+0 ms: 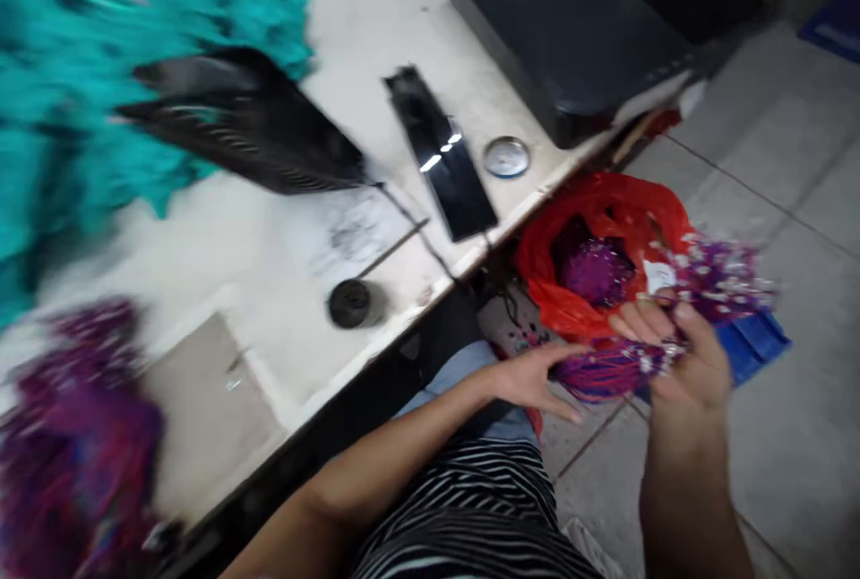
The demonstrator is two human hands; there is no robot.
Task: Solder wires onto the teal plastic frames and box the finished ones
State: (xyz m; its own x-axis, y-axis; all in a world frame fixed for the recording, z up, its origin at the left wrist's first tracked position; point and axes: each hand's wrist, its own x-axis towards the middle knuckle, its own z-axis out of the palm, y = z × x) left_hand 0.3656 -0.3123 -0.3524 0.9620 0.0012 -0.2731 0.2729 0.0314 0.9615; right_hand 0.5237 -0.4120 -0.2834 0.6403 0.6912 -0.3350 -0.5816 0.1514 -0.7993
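Observation:
My right hand [692, 350] is closed around a bundle of purple and blue strings [597, 373]. The bundle's pale, speckled end [729, 279] sticks out beyond the fist. At the looped end of the strings is my left hand [528, 377], with thumb and fingers spread apart; whether it touches them is unclear. Just behind both hands stands an open red plastic bag [605, 194] with more purple strings [595, 270] inside. A small white tag [659, 277] shows near the right fingers. The picture is blurred by motion.
On the white table [302, 292] lie a teal heap [235, 14], a black bag [248, 113], a glossy black strip [443, 158], a round metal lid [506, 157] and a small dark pot [349, 303]. A black bin [557, 14] sits behind; purple strings [87, 427] lie left.

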